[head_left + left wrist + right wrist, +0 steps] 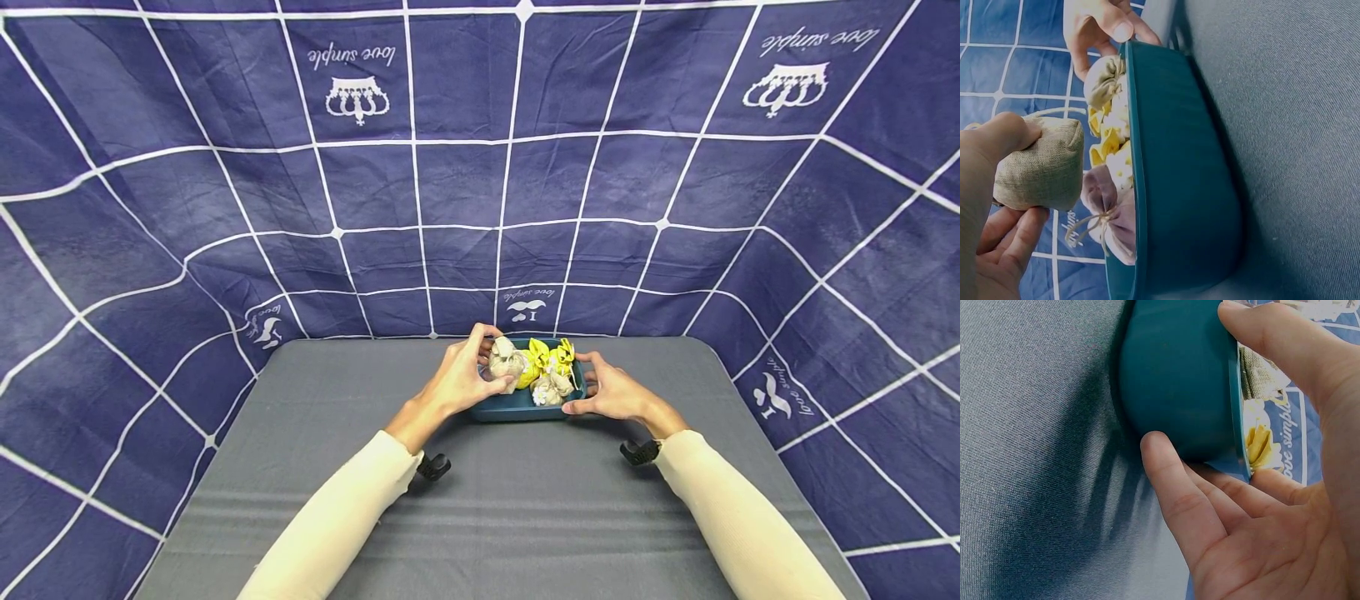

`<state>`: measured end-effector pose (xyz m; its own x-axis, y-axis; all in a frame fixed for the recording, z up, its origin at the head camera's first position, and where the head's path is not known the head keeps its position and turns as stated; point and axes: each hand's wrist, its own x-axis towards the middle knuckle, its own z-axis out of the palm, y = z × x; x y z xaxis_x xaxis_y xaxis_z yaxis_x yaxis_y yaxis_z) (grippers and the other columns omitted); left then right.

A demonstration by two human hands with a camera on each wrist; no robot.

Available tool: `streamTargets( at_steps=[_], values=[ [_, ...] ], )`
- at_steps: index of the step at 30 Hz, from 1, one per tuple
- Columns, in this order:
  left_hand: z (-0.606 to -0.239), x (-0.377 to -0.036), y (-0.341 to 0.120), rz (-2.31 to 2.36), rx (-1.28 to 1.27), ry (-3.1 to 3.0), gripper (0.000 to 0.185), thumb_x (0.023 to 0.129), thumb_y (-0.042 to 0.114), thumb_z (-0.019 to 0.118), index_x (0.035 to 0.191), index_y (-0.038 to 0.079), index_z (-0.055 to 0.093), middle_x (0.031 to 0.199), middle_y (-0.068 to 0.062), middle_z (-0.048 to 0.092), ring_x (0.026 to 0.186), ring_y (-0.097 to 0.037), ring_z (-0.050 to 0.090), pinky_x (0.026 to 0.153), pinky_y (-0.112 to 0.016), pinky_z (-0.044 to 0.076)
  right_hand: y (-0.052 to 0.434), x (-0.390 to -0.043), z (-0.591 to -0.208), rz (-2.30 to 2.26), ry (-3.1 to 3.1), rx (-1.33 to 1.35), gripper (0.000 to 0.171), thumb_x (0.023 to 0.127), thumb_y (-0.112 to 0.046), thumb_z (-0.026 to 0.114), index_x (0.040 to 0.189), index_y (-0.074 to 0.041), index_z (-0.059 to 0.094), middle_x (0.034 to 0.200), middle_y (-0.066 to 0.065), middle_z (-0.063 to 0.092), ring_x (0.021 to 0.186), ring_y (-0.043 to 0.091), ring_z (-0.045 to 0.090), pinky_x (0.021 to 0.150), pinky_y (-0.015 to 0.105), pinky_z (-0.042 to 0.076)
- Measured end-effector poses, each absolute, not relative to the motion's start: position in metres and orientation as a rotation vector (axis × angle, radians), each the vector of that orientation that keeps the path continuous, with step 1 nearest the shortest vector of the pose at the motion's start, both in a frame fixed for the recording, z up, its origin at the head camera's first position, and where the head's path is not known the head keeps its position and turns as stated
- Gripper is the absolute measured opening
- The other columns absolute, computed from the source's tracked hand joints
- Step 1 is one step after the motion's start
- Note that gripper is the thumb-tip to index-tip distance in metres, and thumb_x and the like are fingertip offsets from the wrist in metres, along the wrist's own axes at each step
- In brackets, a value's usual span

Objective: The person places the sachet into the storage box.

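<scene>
A teal tray [504, 408] stands on the grey table, holding several small cloth pouches, some yellow [538, 354] and some beige with a white flower [546, 390]. My left hand [486, 363] holds a beige linen pouch [1042, 165] just above the tray's left end, pinched between thumb [1004, 134] and fingers. My right hand [582, 385] grips the tray's right end: the thumb [1272, 339] lies over the rim and the fingers [1169, 481] press its outer wall [1175, 375]. A pinkish pouch tied with string [1113, 215] lies inside the tray.
The grey table [525, 517] has rounded far corners and is ringed by a navy cloth [480, 183] with white grid lines, hanging behind and at both sides. Both arms wear cream sleeves, with black wrist mounts [433, 467] close to the tabletop.
</scene>
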<state>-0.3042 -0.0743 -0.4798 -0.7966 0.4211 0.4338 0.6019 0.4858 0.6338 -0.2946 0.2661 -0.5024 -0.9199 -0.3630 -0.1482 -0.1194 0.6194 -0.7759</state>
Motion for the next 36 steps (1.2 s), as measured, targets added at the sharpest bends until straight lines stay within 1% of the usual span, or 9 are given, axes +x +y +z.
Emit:
streamTargets(
  at_steps=[4, 9, 12, 21, 28, 36],
  values=[
    [-0.481, -0.305, -0.069, -1.186, -0.891, -2.52, 0.074, 0.089, 0.015, 0.101, 0.146, 0.011, 0.054, 0.12, -0.018, 0.085, 0.095, -0.029, 0.084, 0.087, -0.046, 0.071, 0.266, -0.295, -0.503, -1.211, 2.54, -0.396, 0.112, 0.093, -0.031, 0.1, 0.175, 0.001, 0.029, 0.156, 0.042, 0.064, 0.129, 0.045, 0.081, 0.109, 0.056, 0.066],
    [-0.482, -0.305, -0.064, -1.166, -0.898, -2.533, 0.073, 0.089, 0.016, 0.101, 0.145, 0.012, 0.054, 0.12, -0.017, 0.086, 0.095, -0.027, 0.084, 0.087, -0.037, 0.07, 0.266, -0.295, -0.503, -1.193, 2.557, -0.396, 0.113, 0.093, -0.033, 0.1, 0.175, 0.0, 0.03, 0.157, 0.043, 0.063, 0.13, 0.046, 0.081, 0.111, 0.058, 0.065],
    [-0.483, -0.306, -0.061, -1.161, -0.9, -2.537, 0.074, 0.089, 0.017, 0.101, 0.145, 0.012, 0.054, 0.119, -0.016, 0.086, 0.094, -0.024, 0.084, 0.086, -0.034, 0.069, 0.266, -0.294, -0.502, -1.182, 2.566, -0.395, 0.114, 0.092, -0.033, 0.1, 0.175, 0.0, 0.03, 0.157, 0.043, 0.063, 0.13, 0.046, 0.081, 0.112, 0.059, 0.064],
    [-0.485, -0.307, -0.058, -1.16, -0.894, -2.565, 0.075, 0.088, 0.017, 0.102, 0.147, 0.013, 0.054, 0.118, -0.014, 0.085, 0.095, -0.022, 0.083, 0.087, -0.032, 0.068, 0.266, -0.294, -0.501, -1.183, 2.567, -0.394, 0.113, 0.093, -0.032, 0.1, 0.175, 0.0, 0.03, 0.154, 0.04, 0.067, 0.128, 0.044, 0.082, 0.11, 0.056, 0.065],
    [-0.488, -0.306, -0.058, -1.152, -0.884, -2.575, 0.074, 0.089, 0.018, 0.1, 0.147, 0.012, 0.055, 0.118, -0.014, 0.085, 0.096, -0.022, 0.084, 0.086, -0.033, 0.068, 0.266, -0.293, -0.5, -1.185, 2.56, -0.411, 0.112, 0.093, -0.03, 0.099, 0.174, 0.002, 0.029, 0.155, 0.041, 0.067, 0.128, 0.044, 0.083, 0.107, 0.049, 0.067],
    [-0.489, -0.306, -0.057, -1.146, -0.882, -2.58, 0.074, 0.089, 0.019, 0.101, 0.147, 0.01, 0.056, 0.116, -0.014, 0.086, 0.098, -0.023, 0.084, 0.09, -0.036, 0.069, 0.266, -0.293, -0.499, -1.177, 2.562, -0.407, 0.112, 0.093, -0.031, 0.099, 0.174, 0.002, 0.029, 0.155, 0.041, 0.066, 0.129, 0.044, 0.082, 0.109, 0.051, 0.066]
  ],
)
